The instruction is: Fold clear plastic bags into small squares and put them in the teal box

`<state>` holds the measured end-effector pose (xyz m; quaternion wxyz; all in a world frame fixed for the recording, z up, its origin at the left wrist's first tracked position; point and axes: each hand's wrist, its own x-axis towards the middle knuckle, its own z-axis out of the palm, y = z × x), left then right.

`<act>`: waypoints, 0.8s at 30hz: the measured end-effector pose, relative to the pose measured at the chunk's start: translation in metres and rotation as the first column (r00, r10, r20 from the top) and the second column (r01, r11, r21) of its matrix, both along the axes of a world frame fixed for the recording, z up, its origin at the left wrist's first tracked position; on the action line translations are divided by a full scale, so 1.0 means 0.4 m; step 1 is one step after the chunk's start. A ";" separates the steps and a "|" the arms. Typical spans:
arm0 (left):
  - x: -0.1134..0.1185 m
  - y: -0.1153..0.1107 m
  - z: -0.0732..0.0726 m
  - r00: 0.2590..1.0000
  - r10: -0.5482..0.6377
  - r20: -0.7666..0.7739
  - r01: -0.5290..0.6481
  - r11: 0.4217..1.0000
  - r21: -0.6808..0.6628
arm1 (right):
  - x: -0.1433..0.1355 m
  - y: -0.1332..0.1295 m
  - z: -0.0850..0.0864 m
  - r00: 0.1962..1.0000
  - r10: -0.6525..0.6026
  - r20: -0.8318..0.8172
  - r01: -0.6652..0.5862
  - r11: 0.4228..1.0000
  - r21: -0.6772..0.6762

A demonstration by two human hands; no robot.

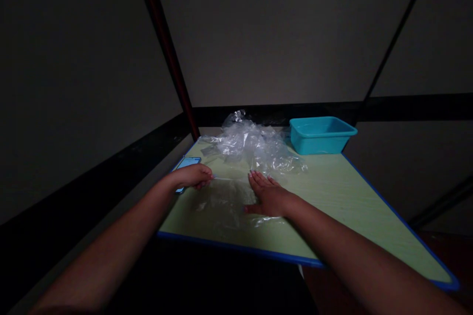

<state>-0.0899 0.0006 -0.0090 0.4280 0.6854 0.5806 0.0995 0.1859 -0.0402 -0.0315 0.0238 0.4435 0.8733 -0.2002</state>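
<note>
Clear, glossy plastic film [225, 204] lies near – more of it crumpled [254, 145] farther off; the table [332, 192] looks smooth, matt laminate, the basin [320, 135] smooth plastic.

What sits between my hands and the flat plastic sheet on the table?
Nothing visible. The right hand lies flat on the sheet, and the left hand grips its far left edge. The crumpled pile lies beyond.

Both forearms bare, no sleeves; hands [269, 197] w/ light-polished nails.
</note>
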 end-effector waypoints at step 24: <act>0.045 0.002 -0.006 0.975 0.092 0.203 -0.085 0.995 -0.047 | 0.007 0.006 -0.008 0.999 0.029 0.016 -0.029 0.999 0.016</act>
